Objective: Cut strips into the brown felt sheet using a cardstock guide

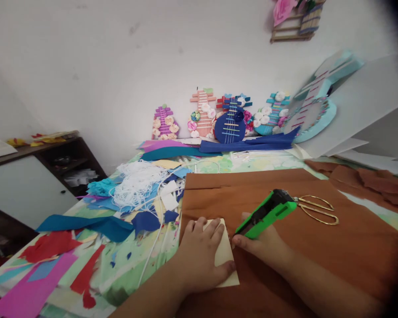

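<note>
My left hand (202,256) lies flat with fingers spread, pressing a cream card (227,265) onto a large brown sheet (318,269). In my right hand (268,247) is a green and black box cutter (265,214), its lower end slanting down toward the card's right edge. The cutter's blade cannot be made out. Just beyond the cutter lies a pair of scissors with gold handles (318,210) on the brown sheet; their blades are hidden behind the cutter.
White string (135,183) and coloured scraps cover the table's left side. Small decorated guitars, one dark blue (230,126), lean against the wall. A larger light-blue guitar (318,110) stands at right. Crumpled brown pieces (371,181) lie below it. A cabinet (29,185) stands left.
</note>
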Action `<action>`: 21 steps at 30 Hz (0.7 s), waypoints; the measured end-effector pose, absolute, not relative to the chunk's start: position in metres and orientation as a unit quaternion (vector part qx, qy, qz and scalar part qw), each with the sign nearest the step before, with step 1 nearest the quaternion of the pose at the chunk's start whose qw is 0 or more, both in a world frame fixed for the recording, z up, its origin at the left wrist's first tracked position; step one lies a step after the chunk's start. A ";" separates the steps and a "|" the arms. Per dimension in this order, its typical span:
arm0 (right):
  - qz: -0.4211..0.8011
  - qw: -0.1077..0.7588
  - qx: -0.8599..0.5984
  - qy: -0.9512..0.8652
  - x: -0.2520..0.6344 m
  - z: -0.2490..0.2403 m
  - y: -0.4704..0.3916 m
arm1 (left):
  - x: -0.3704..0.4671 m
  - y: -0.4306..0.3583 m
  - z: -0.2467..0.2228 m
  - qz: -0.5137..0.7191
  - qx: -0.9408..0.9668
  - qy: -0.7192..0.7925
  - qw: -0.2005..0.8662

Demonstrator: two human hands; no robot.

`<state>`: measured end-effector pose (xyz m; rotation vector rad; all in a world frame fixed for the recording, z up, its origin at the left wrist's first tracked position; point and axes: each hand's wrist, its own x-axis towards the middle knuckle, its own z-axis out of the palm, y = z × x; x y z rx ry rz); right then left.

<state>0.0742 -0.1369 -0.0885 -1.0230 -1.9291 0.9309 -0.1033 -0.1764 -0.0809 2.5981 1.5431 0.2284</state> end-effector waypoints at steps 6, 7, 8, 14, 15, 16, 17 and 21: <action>0.371 0.336 -0.417 -0.759 0.071 -0.085 -0.138 | -0.104 -0.175 -0.083 0.071 0.856 0.510 0.049; 0.372 0.331 -0.418 -0.760 0.070 -0.084 -0.138 | -0.104 -0.175 -0.083 0.071 0.856 0.509 0.049; 0.373 0.327 -0.417 -0.762 0.070 -0.084 -0.138 | -0.104 -0.175 -0.083 0.071 0.856 0.509 0.049; 0.392 0.297 -0.423 -0.761 0.069 -0.082 -0.140 | -0.104 -0.175 -0.083 0.068 0.856 0.510 0.048; 0.397 0.293 -0.427 -0.758 0.069 -0.081 -0.141 | -0.103 -0.175 -0.083 0.066 0.855 0.511 0.048; 0.401 0.292 -0.429 -0.755 0.069 -0.081 -0.141 | -0.103 -0.175 -0.082 0.064 0.855 0.512 0.049; 0.404 0.291 -0.429 -0.754 0.069 -0.080 -0.141 | -0.103 -0.175 -0.082 0.062 0.856 0.511 0.049; 0.399 0.298 -0.432 -0.752 0.068 -0.080 -0.143 | -0.103 -0.176 -0.080 0.061 0.856 0.511 0.052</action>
